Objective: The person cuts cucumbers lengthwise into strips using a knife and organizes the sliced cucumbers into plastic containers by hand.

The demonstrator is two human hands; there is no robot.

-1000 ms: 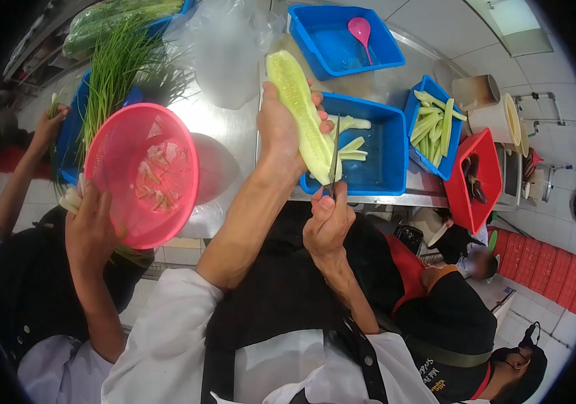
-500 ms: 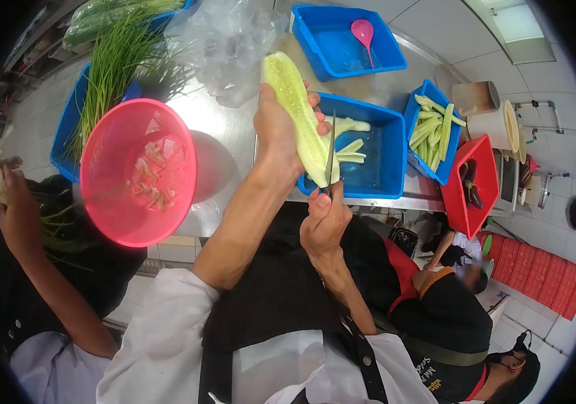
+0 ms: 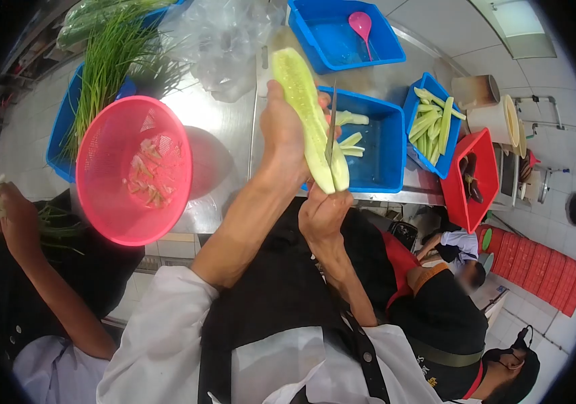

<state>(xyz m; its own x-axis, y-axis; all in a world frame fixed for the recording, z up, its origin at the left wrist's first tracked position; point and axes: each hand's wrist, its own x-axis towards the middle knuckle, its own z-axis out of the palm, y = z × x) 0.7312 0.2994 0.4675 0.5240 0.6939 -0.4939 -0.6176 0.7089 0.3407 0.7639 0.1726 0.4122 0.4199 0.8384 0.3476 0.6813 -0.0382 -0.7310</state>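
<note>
My left hand (image 3: pixel 282 135) is closed around a long pale-green cucumber half (image 3: pixel 297 84), its seeded cut face upward. The blade of a knife (image 3: pixel 333 121) lies lengthwise in the cucumber, and the lower end is split into two strips on either side of it. My right hand (image 3: pixel 325 214) is closed at that lower end, gripping the knife, whose handle is hidden by fingers and cucumber. Just beyond, a blue basin (image 3: pixel 385 176) holds several cut cucumber pieces (image 3: pixel 351 145).
A pink colander (image 3: pixel 103 202) with scraps stands left, near green stalks (image 3: pixel 103 81) and clear plastic bags (image 3: pixel 217 40). To the right are a blue tub (image 3: pixel 412 108) of cucumber strips and a red tub (image 3: pixel 461 209) with eggplants. Co-workers stand on both sides.
The knife has cut further along the cucumber, and its lower end has parted into two strips. The cucumber has shifted slightly right. My right hand has turned more fist-like beneath it.
</note>
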